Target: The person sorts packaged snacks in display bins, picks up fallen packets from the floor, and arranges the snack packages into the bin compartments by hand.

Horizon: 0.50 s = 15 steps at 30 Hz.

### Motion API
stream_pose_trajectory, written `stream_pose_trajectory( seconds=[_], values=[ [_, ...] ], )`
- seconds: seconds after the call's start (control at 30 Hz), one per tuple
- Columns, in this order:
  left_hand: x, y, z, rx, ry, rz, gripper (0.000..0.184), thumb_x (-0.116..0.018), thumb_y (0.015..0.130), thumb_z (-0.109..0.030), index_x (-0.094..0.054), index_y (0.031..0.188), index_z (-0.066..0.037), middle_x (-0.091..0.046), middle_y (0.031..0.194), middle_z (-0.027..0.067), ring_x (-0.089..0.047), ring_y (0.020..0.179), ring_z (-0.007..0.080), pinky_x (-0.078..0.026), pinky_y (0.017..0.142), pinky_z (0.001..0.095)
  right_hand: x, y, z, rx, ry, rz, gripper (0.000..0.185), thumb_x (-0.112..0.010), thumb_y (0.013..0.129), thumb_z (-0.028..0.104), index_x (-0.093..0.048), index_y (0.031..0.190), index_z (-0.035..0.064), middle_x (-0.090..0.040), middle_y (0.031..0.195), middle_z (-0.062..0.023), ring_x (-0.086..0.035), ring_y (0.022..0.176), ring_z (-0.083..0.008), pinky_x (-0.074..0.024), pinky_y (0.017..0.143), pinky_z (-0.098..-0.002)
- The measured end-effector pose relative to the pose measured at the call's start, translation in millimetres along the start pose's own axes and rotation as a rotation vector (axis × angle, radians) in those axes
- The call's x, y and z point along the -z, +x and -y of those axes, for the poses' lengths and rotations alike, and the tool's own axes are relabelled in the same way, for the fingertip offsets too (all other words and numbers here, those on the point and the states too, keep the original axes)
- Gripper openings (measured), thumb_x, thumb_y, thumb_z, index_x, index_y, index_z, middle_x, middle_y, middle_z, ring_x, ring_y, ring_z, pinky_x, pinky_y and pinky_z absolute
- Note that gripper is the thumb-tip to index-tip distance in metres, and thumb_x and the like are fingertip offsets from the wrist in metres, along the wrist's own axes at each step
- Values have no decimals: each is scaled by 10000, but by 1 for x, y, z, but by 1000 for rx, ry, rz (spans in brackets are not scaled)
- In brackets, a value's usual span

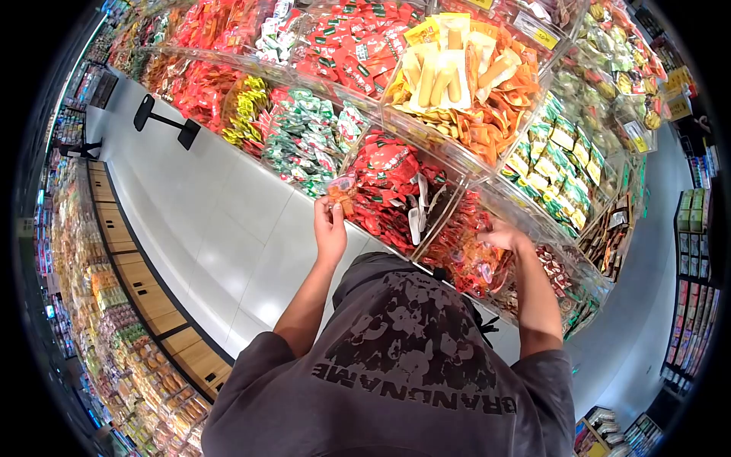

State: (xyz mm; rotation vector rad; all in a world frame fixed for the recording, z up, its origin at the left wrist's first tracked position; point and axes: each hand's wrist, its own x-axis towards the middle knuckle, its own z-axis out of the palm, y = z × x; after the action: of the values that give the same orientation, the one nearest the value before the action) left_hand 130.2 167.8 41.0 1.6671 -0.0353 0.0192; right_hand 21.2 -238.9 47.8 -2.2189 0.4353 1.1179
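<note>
My left hand [330,221] is closed on a small clear-and-orange snack packet [342,192], held up at the front edge of the bins. My right hand [502,236] reaches into a bin of red and orange packets [476,255]; its fingers point down at the packets, and whether they grip one is hard to make out. Between my hands is a bin of dark red packets [384,171] with a white scoop or tongs [416,217] lying on them.
Clear-walled bins hold green-and-white packets [304,133], orange packs [487,126] and yellow-green packs [560,164]. A black stand [167,123] rises at the upper left. Shelves with wooden drawers [152,289] curve along the left, beyond the floor [236,221].
</note>
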Motion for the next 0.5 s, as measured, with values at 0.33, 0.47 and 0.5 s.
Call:
stream_pose_trajectory(
  seconds=[0.33,0.47,0.5],
  values=[
    [-6,1,7,-24,17,17,136,-509,1028,-47,-494,1161,-29,-566,963,18,-513,833,70,-448,737,242,11,-29,33,13,57,40,985,-708,777,527,-329,1546,42,-447,1527,-210,-446,1401,-300,-350,1148,-383],
    [-9,1,6,-29,8,9,133,-525,1025,-65,-497,1152,-38,-555,920,9,-502,794,69,-435,700,237,0,-14,20,-3,127,21,1060,-730,747,547,-291,1560,26,-402,1549,-235,-421,1420,-327,-327,1177,-391],
    [-10,1,10,-33,9,5,133,-525,1025,-65,-497,1152,-38,-555,920,9,-502,794,69,-435,700,237,-2,-11,22,4,65,-43,1072,-732,742,543,-281,1563,21,-410,1539,-247,-429,1413,-339,-330,1179,-396]
  ],
)
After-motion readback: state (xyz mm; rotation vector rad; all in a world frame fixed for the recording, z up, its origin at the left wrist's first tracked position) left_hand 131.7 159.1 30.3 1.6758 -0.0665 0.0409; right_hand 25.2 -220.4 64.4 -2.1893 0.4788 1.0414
